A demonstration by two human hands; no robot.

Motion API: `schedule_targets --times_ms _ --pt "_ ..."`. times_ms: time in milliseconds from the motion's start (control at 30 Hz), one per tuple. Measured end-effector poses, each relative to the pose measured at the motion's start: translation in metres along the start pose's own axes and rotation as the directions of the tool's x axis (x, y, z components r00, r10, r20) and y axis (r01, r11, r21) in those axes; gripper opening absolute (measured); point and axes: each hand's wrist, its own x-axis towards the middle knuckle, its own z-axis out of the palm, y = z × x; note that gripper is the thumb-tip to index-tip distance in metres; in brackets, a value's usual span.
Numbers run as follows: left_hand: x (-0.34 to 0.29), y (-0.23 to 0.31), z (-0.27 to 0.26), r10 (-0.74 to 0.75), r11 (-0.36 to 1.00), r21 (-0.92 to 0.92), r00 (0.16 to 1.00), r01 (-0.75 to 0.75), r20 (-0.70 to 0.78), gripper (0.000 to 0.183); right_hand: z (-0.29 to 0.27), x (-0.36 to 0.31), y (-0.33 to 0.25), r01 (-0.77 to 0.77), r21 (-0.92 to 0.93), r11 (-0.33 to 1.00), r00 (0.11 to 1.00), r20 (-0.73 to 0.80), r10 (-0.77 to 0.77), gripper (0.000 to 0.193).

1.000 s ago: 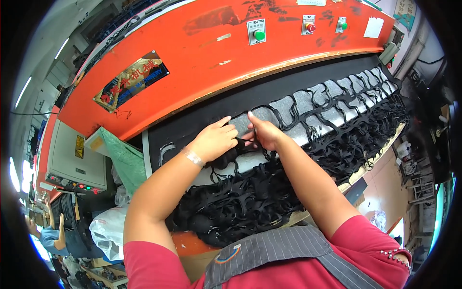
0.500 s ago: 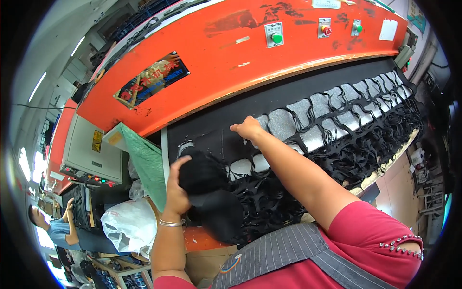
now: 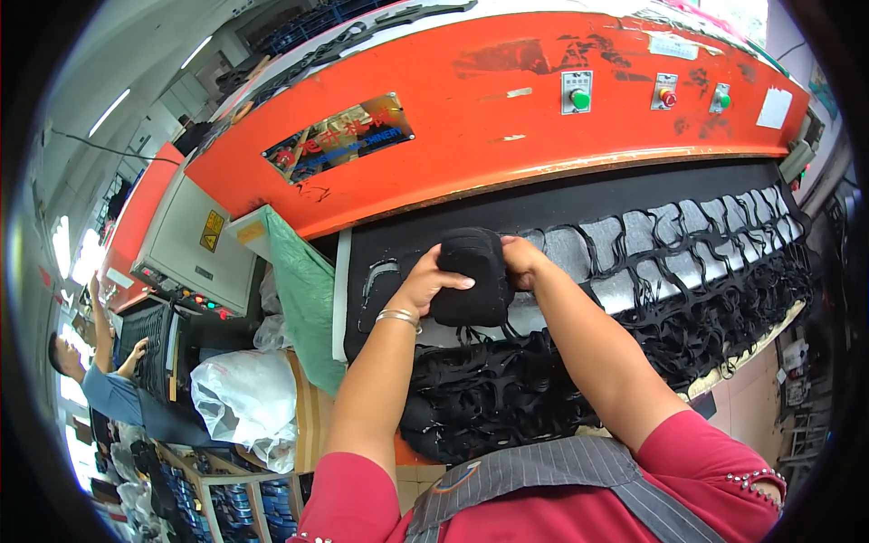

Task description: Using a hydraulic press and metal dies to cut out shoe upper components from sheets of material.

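Note:
Both of my hands hold a thick stack of black cut pieces (image 3: 469, 294) with rounded corners, raised over the machine bed. My left hand (image 3: 429, 284) wraps its left side, with the thumb lying across the front. At the right edge my right hand (image 3: 523, 261) is closed on the stack; some of its fingers are hidden behind it. Under and beyond the hands stretches the black bed (image 3: 516, 213). A web of black cut-out scrap (image 3: 634, 237) lies there over a silvery sheet (image 3: 665, 282), and tangled black strips (image 3: 507, 389) hang along the near edge.
A long orange press beam (image 3: 489, 118) spans the far side, with a green button (image 3: 578, 99) and a red button (image 3: 668, 98). To the left are a grey control box (image 3: 201, 240), green sheeting (image 3: 303, 303) and a white plastic bag (image 3: 246, 403). Another person (image 3: 113, 394) works farther left.
My left hand has brought the black stack up and right from the bed's near left. My right hand, earlier reaching out over the bed, now grips the stack too. The view has shifted.

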Motion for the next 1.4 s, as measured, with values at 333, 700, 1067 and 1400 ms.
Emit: schedule_targets --times_ms 333,700,1067,1400 --pt "-0.016 -0.032 0.038 0.496 0.441 0.837 0.866 -0.322 0.072 0.083 0.014 -0.058 -0.033 -0.225 0.648 0.727 0.974 0.133 0.183 0.027" --pt "-0.179 0.021 -0.002 0.28 0.899 -0.179 0.84 -0.399 -0.465 0.059 0.075 -0.058 -0.043 0.173 -0.752 0.636 0.697 -0.363 -0.618 0.057" --pt "-0.149 -0.023 -0.093 0.64 0.556 0.811 0.716 -0.183 -0.278 0.088 0.139 -0.023 -0.09 -0.265 0.133 0.955 0.927 -0.237 0.29 0.033" --pt "-0.109 0.085 -0.052 -0.011 -0.526 0.746 0.88 -0.41 0.476 0.052 0.148 -0.025 -0.069 -0.243 0.574 0.782 0.962 0.036 0.272 0.049"
